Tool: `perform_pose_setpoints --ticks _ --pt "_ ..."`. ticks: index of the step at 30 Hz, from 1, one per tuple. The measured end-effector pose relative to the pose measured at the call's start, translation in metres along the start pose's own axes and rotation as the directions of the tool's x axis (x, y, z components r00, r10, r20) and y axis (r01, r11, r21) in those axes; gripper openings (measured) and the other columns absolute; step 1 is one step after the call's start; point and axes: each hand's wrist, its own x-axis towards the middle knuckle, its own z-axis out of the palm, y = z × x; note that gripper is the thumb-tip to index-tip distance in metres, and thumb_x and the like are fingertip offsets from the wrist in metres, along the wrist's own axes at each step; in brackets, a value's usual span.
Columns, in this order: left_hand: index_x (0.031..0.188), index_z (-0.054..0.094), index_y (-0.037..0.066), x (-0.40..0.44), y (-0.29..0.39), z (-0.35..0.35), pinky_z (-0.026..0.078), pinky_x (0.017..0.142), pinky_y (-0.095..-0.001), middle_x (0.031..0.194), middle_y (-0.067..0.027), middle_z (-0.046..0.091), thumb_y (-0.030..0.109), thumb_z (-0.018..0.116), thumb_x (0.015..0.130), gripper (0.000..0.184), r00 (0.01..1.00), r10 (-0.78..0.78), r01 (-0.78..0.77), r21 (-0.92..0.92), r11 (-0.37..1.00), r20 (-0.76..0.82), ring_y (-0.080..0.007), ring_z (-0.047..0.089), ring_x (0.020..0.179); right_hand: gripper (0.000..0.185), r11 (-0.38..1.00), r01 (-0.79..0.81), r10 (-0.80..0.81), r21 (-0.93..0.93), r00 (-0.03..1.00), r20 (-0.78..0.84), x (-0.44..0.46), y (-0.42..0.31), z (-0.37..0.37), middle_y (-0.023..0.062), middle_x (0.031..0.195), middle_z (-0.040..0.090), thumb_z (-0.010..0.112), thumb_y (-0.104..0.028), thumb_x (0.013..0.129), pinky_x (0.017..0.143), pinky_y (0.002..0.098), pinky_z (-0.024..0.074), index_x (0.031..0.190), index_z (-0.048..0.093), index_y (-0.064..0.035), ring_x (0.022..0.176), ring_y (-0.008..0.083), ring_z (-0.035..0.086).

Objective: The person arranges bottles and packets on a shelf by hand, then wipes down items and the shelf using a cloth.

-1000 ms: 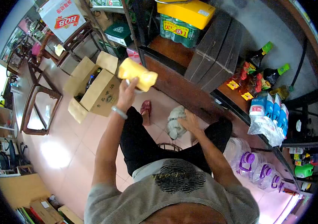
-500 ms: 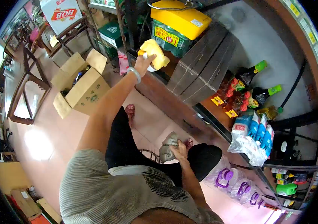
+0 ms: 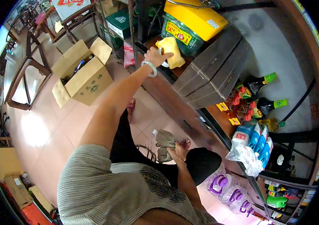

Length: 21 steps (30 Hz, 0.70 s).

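My left hand [image 3: 157, 57], with a pale bracelet at the wrist, is at the yellow crumpled item [image 3: 173, 52] on the shelf edge, beside the green wrapped pack [image 3: 180, 35]. A white rounded thing shows partly between the fingers and the yellow item. The fingers are spread, and whether they still grip it is unclear. Lower down, my right hand [image 3: 177, 153] is closed on a grey-green cloth [image 3: 164, 139], above the floor near my right knee.
An open cardboard box [image 3: 92, 80] with bottles stands on the floor at left. A dark box [image 3: 212, 67], sauce bottles [image 3: 259, 84] and blue-white packets [image 3: 255, 138] line the shelf. Large clear jugs with purple handles [image 3: 219, 183] are below. A wooden frame [image 3: 28, 80] is far left.
My left hand has moved right with the yellow item, from over the floor to the shelf edge. My right hand has brought the cloth lower and closer to my knee. The view has shifted.
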Motion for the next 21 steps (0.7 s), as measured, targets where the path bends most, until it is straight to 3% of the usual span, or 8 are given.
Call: perform_pose_setpoints --ticks 3,5,7,12,15,17,20,21 --pt "0.113 0.040 -0.005 -0.012 -0.001 0.001 0.036 0.086 -0.0424 0.107 -0.0222 0.049 0.060 0.065 0.059 0.088 0.989 0.091 -0.085 0.059 0.995 -0.115 -0.0373 0.046 0.100 0.050 0.997 0.078 -0.078 -0.016 0.997 0.001 0.013 0.047 0.029 0.0188 0.088 0.060 0.059 -0.043 0.061 0.076 0.0397 0.0431 0.097 0.056 -0.0084 0.085 0.0336 0.057" --pt "0.117 0.038 -0.002 -0.025 0.007 0.001 0.033 0.088 -0.0436 0.113 -0.0225 0.044 0.057 0.065 0.060 0.085 0.963 0.105 -0.093 0.062 0.994 -0.247 -0.0375 0.041 0.106 0.050 0.983 0.037 -0.041 -0.182 0.999 -0.016 -0.001 -0.001 0.002 0.0191 0.090 0.059 0.060 -0.042 0.061 0.077 0.0405 0.0427 0.098 0.055 -0.0087 0.087 0.0342 0.056" --pt "0.119 0.038 0.008 -0.006 -0.004 0.021 0.031 0.089 -0.0460 0.117 -0.0210 0.039 0.052 0.065 0.063 0.077 0.953 0.210 -0.218 -0.012 0.976 -0.216 -0.0372 0.036 0.109 0.050 0.977 0.014 -0.011 -0.211 1.000 0.015 -0.007 -0.019 -0.008 0.0195 0.092 0.059 0.061 -0.041 0.061 0.078 0.0413 0.0421 0.099 0.055 -0.0082 0.088 0.0347 0.055" --pt "0.113 0.047 0.025 -0.032 0.035 0.012 0.029 0.088 -0.0489 0.114 -0.0169 0.037 0.040 0.061 0.071 0.046 0.987 0.079 -0.083 -0.018 0.996 -0.137 -0.0374 0.033 0.108 0.051 0.997 0.009 -0.005 -0.073 0.998 0.061 -0.010 -0.019 0.000 0.0201 0.092 0.058 0.064 -0.036 0.060 0.080 0.0422 0.0414 0.100 0.054 -0.0058 0.088 0.0370 0.054" --pt "0.108 0.051 0.018 -0.014 0.030 0.040 0.032 0.088 -0.0460 0.115 -0.0208 0.039 0.037 0.061 0.072 0.042 1.000 0.012 -0.010 -0.227 0.974 0.008 -0.0384 0.036 0.107 0.053 1.000 0.005 -0.003 -0.017 0.998 0.064 -0.002 0.012 0.023 0.0209 0.092 0.058 0.065 -0.034 0.061 0.080 0.0421 0.0414 0.103 0.053 -0.0039 0.089 0.0389 0.054" --pt "0.108 0.050 0.010 -0.014 0.032 0.057 0.032 0.093 -0.0412 0.118 -0.0281 0.040 0.036 0.058 0.074 0.043 1.000 0.023 -0.009 -0.616 0.787 0.014 -0.0413 0.039 0.108 0.054 0.997 0.015 -0.021 0.070 0.996 0.084 0.009 0.048 0.047 0.0214 0.092 0.058 0.066 -0.032 0.061 0.081 0.0412 0.0415 0.105 0.052 -0.0028 0.089 0.0395 0.053" --pt "0.110 0.049 0.010 -0.005 0.026 0.076 0.029 0.095 -0.0422 0.121 -0.0262 0.039 0.035 0.055 0.076 0.043 0.978 0.066 -0.158 -0.489 0.858 -0.200 -0.0421 0.037 0.111 0.052 0.976 0.119 -0.108 -0.181 0.992 0.071 -0.002 0.013 0.025 0.0238 0.085 0.060 0.063 -0.034 0.068 0.072 0.0437 0.0449 0.104 0.048 0.0004 0.081 0.0400 0.058" --pt "0.110 0.049 0.010 -0.011 0.031 0.066 0.029 0.095 -0.0423 0.122 -0.0257 0.039 0.035 0.055 0.076 0.042 0.969 0.058 -0.167 -0.467 0.868 -0.240 -0.0422 0.036 0.111 0.053 0.978 0.126 -0.112 -0.168 0.990 0.090 -0.001 0.015 0.026 0.0239 0.085 0.060 0.063 -0.034 0.068 0.073 0.0435 0.0450 0.104 0.048 0.0007 0.081 0.0398 0.058"
